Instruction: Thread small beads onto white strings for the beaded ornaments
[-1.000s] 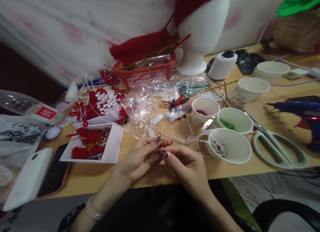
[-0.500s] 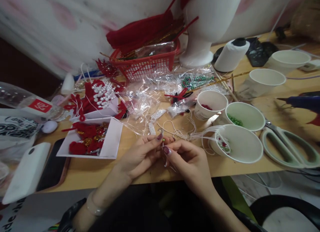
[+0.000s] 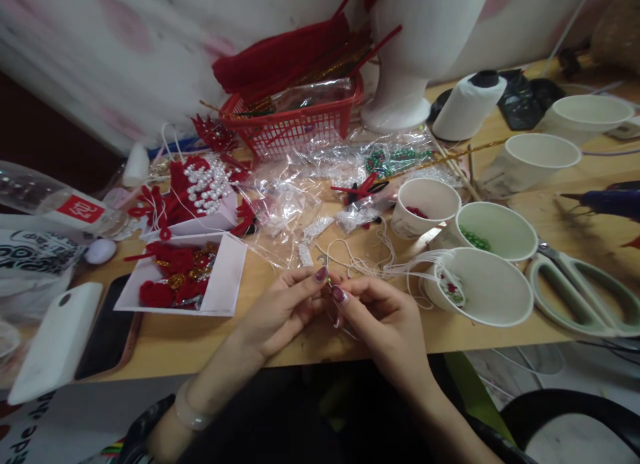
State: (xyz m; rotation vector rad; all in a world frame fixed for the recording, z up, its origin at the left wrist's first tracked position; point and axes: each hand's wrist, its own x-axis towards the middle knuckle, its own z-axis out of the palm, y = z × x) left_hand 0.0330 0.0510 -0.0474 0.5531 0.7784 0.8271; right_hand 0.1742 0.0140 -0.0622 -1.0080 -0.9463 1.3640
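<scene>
Above the table's front edge, my left hand (image 3: 287, 307) is closed in a pinch around a tiny green bead (image 3: 329, 282). My right hand (image 3: 387, 321) meets it there, thumb and forefinger pinching a thin white cord, mostly hidden by the fingers. More white cord (image 3: 345, 249) lies in loose loops behind both hands. It runs to a paper cup (image 3: 505, 297) on the right, where red, green and white beads (image 3: 450, 289) hang on cords. Behind that stand a cup (image 3: 515, 227) with green beads (image 3: 474, 239) and a cup (image 3: 403, 223) with dark red beads (image 3: 417, 212).
Scissors (image 3: 570, 294) lie right of the cups, below a glue gun (image 3: 607, 201). To the left are a white box (image 3: 227, 274) of red ornaments, a phone (image 3: 107, 334) and a bottle (image 3: 75, 207). A red basket (image 3: 295, 127) and thread spool (image 3: 470, 107) stand behind.
My right fingertips have come closer to the bead and my left fingers, and less of the bead and cord shows. The view has shifted slightly.
</scene>
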